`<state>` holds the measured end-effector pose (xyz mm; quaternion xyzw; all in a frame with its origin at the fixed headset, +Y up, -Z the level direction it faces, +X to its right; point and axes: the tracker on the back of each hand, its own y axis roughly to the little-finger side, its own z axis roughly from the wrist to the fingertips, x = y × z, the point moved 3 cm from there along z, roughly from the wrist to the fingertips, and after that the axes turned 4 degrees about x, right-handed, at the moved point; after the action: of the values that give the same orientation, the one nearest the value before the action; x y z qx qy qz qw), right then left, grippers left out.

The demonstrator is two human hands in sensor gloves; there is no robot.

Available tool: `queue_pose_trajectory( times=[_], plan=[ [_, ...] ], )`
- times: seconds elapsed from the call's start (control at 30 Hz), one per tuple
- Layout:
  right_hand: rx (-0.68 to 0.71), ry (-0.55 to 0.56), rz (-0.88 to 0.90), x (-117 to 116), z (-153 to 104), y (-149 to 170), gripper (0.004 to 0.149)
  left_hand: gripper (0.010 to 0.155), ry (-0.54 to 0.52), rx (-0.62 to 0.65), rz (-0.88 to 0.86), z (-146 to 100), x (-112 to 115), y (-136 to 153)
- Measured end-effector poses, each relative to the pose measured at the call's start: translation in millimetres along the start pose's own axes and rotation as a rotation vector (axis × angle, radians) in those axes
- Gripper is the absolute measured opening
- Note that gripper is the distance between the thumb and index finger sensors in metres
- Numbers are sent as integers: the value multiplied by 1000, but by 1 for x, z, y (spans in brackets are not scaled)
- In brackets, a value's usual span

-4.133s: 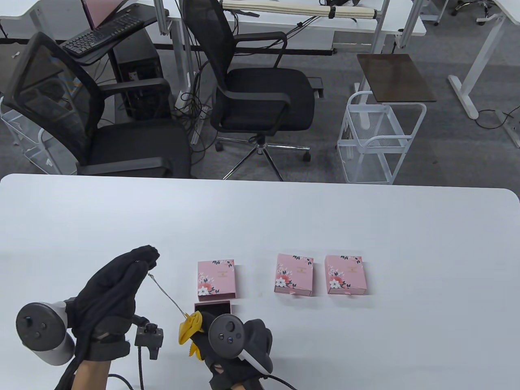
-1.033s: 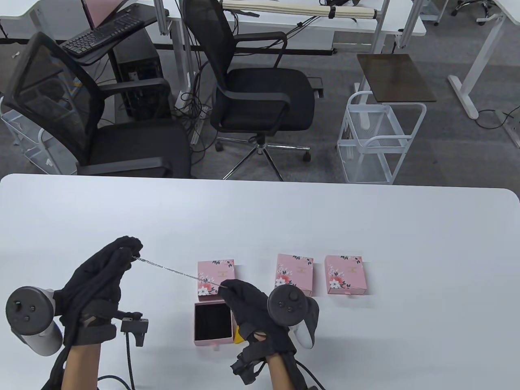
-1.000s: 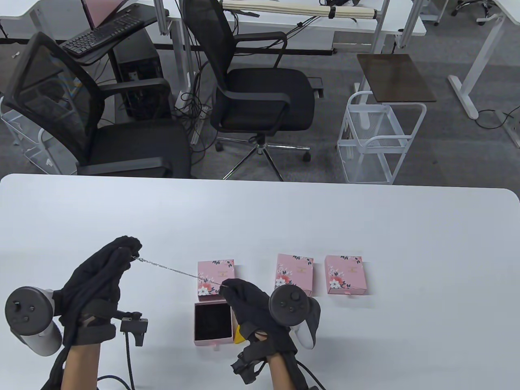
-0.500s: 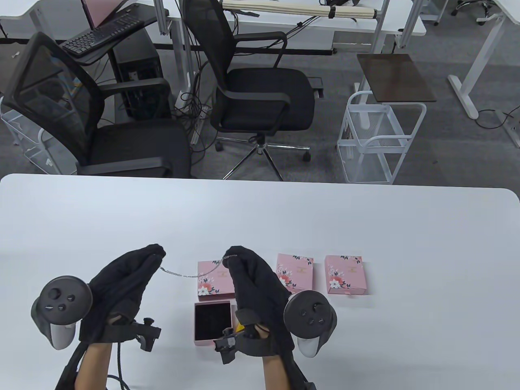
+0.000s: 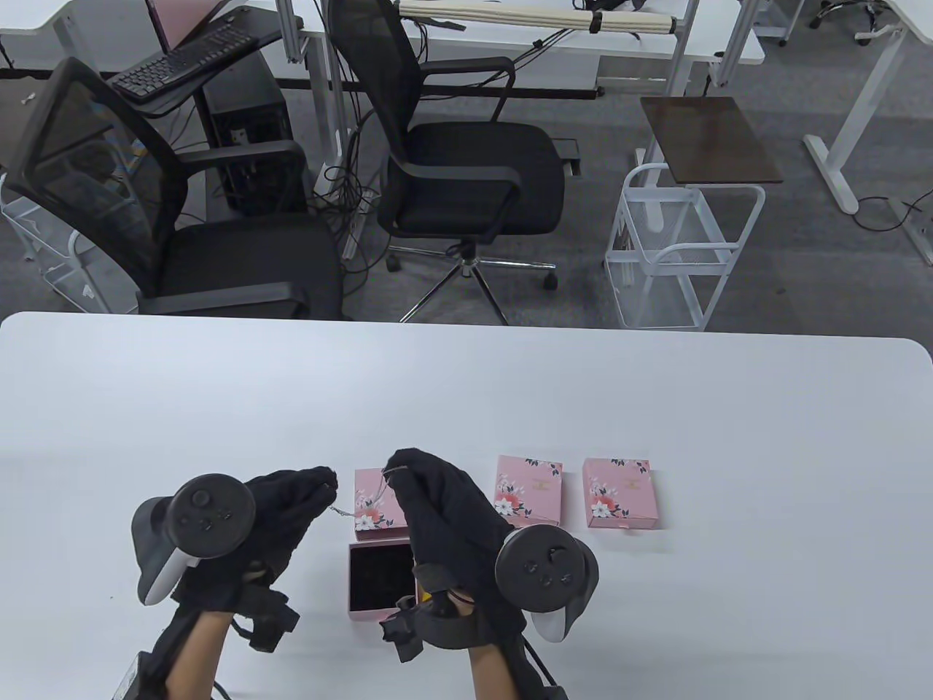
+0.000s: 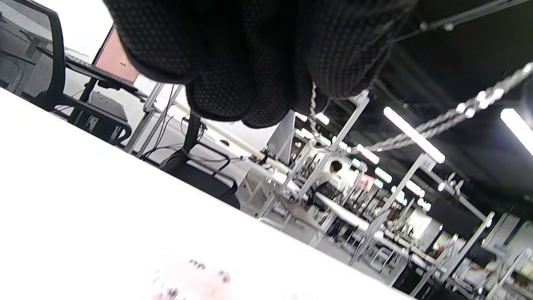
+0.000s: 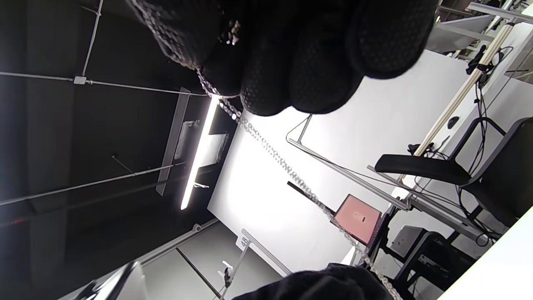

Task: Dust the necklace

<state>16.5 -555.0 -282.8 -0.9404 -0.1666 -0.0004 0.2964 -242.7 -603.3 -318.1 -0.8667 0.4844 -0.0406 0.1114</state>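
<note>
A thin silver necklace chain (image 5: 355, 512) hangs in a slack loop between my two gloved hands, above the table. My left hand (image 5: 324, 483) pinches one end of it and my right hand (image 5: 396, 467) pinches the other, with the fingertips close together. In the left wrist view the chain (image 6: 420, 133) drops from my fingers (image 6: 258, 71) and runs up to the right. In the right wrist view the chain (image 7: 275, 156) slants down from my fingers (image 7: 304, 62) toward the other glove (image 7: 325, 283). Below the loop lies an open pink tray (image 5: 380, 577) with a black lining. A bit of yellow cloth (image 5: 426, 598) shows under my right wrist.
The tray's pink floral sleeve (image 5: 372, 499) lies just behind it, partly under the chain. Two more closed pink boxes (image 5: 528, 490) (image 5: 620, 493) sit to the right. The white table (image 5: 656, 394) stretches beyond them, with office chairs and a wire cart past its far edge.
Both hands have come together over the sleeve: the left moved right, the right moved up and left. The chain, taut a second ago, now sags between them.
</note>
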Motion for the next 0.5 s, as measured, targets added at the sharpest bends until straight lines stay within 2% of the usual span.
queue_pose_trajectory(
  times=[0.07, 0.1, 0.23, 0.3, 0.33, 0.37, 0.43, 0.5],
  plan=[
    [3, -24, -51, -2, 0, -3, 37, 44, 42, -9, 8, 1, 4, 0],
    [8, -38, -85, -3, 0, -4, 37, 48, 31, -5, 6, 0, 3, -1],
    [16, -83, -188, -10, 2, -3, 37, 53, -103, 61, -95, -8, -9, -9],
    [15, -137, -243, -16, 3, -1, 37, 56, -173, 180, -273, -13, -14, -16],
    [15, -146, -252, -17, 3, -1, 37, 58, -165, 210, -328, -13, -13, -18],
    [19, -170, -276, -19, 4, -1, 36, 61, -123, 257, -427, -13, -11, -22],
    [27, -203, -308, -21, 4, -3, 37, 64, -12, 304, -522, -11, -5, -27],
    [42, -214, -326, -21, 3, -8, 37, 63, 41, 336, -515, -9, 0, -31]
  ],
)
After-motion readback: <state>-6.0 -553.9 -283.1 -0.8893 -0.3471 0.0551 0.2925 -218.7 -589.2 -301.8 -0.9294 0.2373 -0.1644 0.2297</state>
